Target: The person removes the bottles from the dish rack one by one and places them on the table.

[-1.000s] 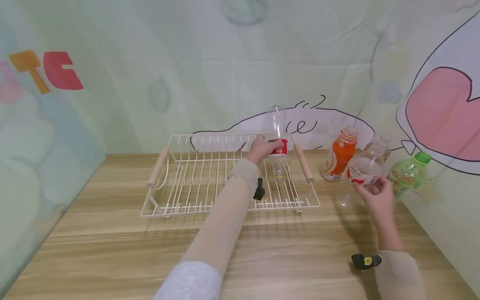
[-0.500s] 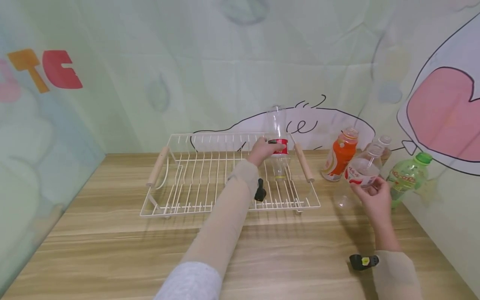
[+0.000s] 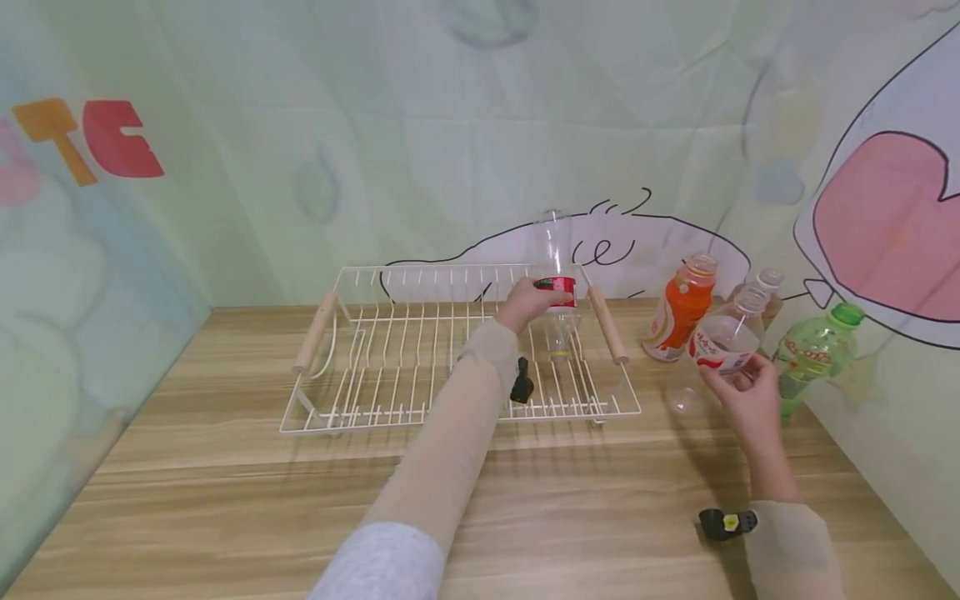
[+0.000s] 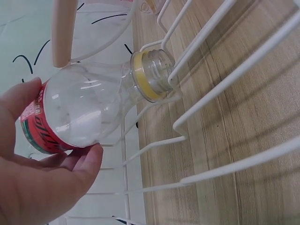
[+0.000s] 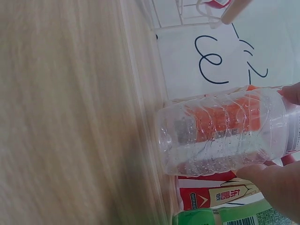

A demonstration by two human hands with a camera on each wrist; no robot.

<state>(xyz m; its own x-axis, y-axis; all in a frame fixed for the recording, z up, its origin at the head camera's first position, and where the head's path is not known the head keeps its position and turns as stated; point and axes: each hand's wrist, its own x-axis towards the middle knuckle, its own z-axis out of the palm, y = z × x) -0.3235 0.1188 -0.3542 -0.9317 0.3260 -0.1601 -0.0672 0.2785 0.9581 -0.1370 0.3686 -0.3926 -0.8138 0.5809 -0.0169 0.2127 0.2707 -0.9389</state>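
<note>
My left hand [image 3: 525, 305] grips a clear plastic bottle [image 3: 555, 246] around its red label. That bottle is upside down, and its yellow-ringed neck [image 4: 144, 75] sits among the wires of the white dish rack [image 3: 405, 421] at the right end. On the right, my right hand [image 3: 750, 400] holds another clear bottle [image 5: 225, 131] by its white-and-red label. This one is mouth up and leans slightly; whether its base touches the table I cannot tell. Just behind it stands an orange-labelled bottle [image 3: 686, 302], and a green bottle [image 3: 813, 350] is to its right.
One more clear bottle [image 3: 770, 287] is partly hidden behind the held one. The rack has wooden handles [image 3: 607, 325] at both ends. A printed cloth wall [image 3: 300, 125] borders the wooden table [image 3: 525, 517] at the back and sides.
My right hand has shifted slightly left with its bottle, away from the green bottle. My left hand and the upside-down bottle have stayed nearly still.
</note>
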